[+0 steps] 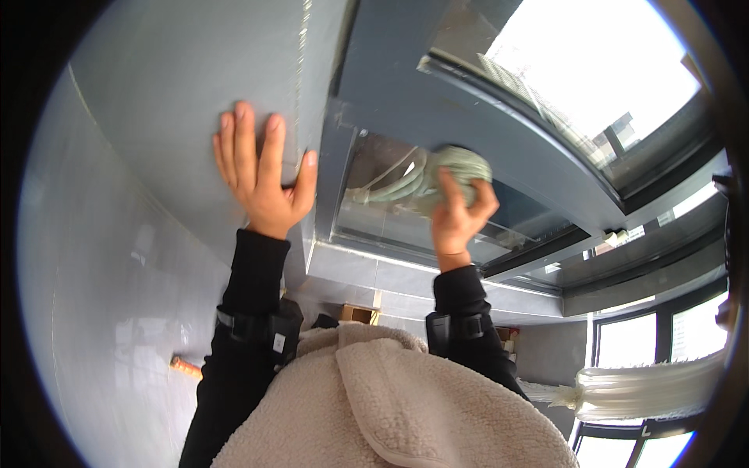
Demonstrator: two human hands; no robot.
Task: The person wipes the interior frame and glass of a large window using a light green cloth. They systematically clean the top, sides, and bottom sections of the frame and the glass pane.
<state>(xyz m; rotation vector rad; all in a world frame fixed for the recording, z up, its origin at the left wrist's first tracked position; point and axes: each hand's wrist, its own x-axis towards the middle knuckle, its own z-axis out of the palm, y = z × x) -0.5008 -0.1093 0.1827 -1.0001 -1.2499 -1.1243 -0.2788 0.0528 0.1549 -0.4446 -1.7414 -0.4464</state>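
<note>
My left hand lies flat with fingers spread against the grey wall, beside the window frame. My right hand is closed on a bunched pale green cloth and presses it against the glass pane of the dark grey window frame. The cloth's reflection shows in the glass to the left of that hand. Both forearms are in black sleeves with dark straps at the wrists.
A fluffy cream garment fills the lower middle. Bright windows sit at upper right, and a tied white curtain hangs at lower right. Grey tiled wall covers the left, with a small orange object low on it.
</note>
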